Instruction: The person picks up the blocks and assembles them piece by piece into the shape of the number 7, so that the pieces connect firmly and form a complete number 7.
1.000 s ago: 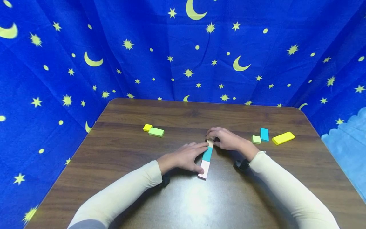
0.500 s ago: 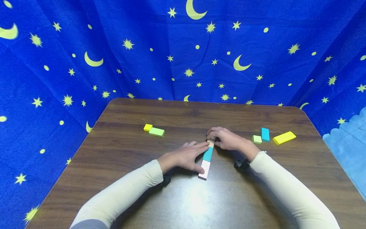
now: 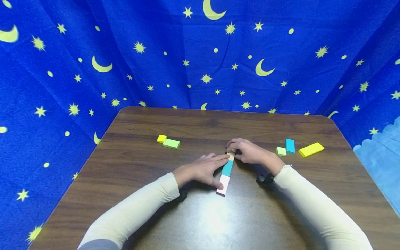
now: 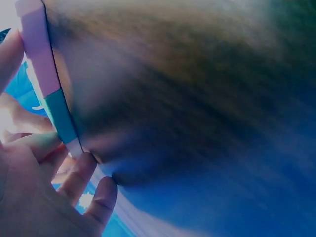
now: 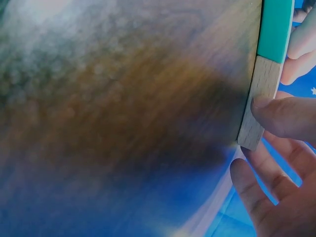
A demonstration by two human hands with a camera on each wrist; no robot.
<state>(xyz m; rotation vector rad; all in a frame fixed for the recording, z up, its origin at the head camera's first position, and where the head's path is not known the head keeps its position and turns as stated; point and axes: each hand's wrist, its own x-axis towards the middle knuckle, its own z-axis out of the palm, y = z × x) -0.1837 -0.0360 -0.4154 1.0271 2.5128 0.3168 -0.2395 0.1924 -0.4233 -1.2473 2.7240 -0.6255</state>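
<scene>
Three blocks lie end to end in a row at mid-table: a pink block [image 3: 223, 182] nearest, a teal block [image 3: 227, 168] in the middle and a plain wooden block [image 5: 260, 98] farthest. My left hand [image 3: 204, 171] rests along the row's left side, fingers extended. Its thumb touches the pink block, and its index fingertip reaches the wooden one. With thumb and fingers, my right hand [image 3: 248, 151] pinches the wooden block at the far end, covering part of it in the head view. In the left wrist view, the pink and teal blocks meet end to end.
On the left of the brown table [image 3: 137, 173] lie a small yellow block [image 3: 161, 139] and a light green block [image 3: 171, 144]. Toward the right are a pale green block [image 3: 281, 151], a blue block [image 3: 290, 146] and a long yellow block [image 3: 311, 150]. A starry blue curtain [image 3: 175, 31] hangs behind.
</scene>
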